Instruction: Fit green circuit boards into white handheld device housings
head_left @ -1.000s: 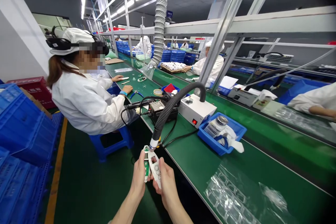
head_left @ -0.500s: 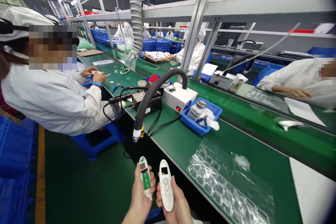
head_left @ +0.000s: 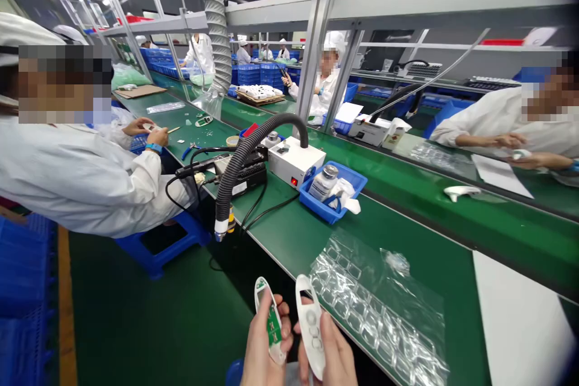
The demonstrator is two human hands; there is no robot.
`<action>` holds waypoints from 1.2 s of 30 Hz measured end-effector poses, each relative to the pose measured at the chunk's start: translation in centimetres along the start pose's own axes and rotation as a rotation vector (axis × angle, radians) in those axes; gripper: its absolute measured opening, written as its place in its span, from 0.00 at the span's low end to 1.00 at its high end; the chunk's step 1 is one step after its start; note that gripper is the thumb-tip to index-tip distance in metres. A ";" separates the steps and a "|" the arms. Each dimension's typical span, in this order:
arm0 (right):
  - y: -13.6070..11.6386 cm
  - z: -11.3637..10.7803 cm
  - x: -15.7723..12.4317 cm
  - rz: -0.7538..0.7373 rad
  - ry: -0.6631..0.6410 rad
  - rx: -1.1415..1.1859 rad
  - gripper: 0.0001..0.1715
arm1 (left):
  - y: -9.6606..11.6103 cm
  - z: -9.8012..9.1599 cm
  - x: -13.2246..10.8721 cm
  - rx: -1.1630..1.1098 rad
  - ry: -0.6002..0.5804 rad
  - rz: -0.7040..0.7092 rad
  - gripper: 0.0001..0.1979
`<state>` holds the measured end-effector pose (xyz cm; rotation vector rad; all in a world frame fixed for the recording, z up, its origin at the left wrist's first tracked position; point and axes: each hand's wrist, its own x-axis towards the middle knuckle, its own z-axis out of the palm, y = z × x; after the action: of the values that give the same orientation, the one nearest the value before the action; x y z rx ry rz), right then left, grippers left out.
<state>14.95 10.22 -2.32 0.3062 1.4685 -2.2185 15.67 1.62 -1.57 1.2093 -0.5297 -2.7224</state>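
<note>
My left hand [head_left: 260, 338] is closed around a white housing half with a green circuit board [head_left: 274, 329] in it; the thumb lies over its upper part, near the dark screen. My right hand [head_left: 332, 350] grips a white oval cover [head_left: 310, 322] with a rectangular window and round button outlines, its face turned up. A fingertip shows behind the cover's window. Both parts are held side by side, slightly apart, in front of the bench edge.
A clear plastic blister sheet [head_left: 375, 307] and a white sheet [head_left: 515, 313] lie on the green bench. A blue tray [head_left: 316, 210] with a bottle, a white box [head_left: 289, 163] and a black hose [head_left: 239, 163] stand beyond. A co-worker [head_left: 81, 175] sits at left.
Both hands with their parts have shifted right in the view. My left thumb now lies over the board's upper part. The view has turned slightly, moving the bench items left.
</note>
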 end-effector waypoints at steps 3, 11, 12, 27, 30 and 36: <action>-2.7 -0.6 0.1 -0.102 0.078 -0.100 0.41 | -0.7 2.5 -1.4 0.169 -0.097 0.043 0.26; -8.0 -5.6 1.3 -0.717 0.208 -0.705 0.24 | -3.0 9.2 -0.5 0.291 -0.259 0.024 0.19; -8.7 -6.2 1.1 -0.872 0.224 -0.832 0.20 | -3.2 9.8 -0.1 0.290 -0.262 0.012 0.18; -10.5 -7.3 1.4 -1.202 0.171 -1.352 0.08 | -6.3 13.5 1.0 0.309 -0.142 0.040 0.15; -10.1 -7.5 1.7 -1.192 0.196 -1.369 0.09 | -6.5 13.6 1.1 0.324 -0.122 0.062 0.14; -9.8 -7.4 1.6 -1.174 0.157 -1.324 0.10 | -7.0 13.9 1.8 0.349 -0.132 0.100 0.13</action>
<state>8.29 19.73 1.99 -1.0506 3.2740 -1.1589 4.45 11.44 3.35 1.0358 -1.0876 -2.7119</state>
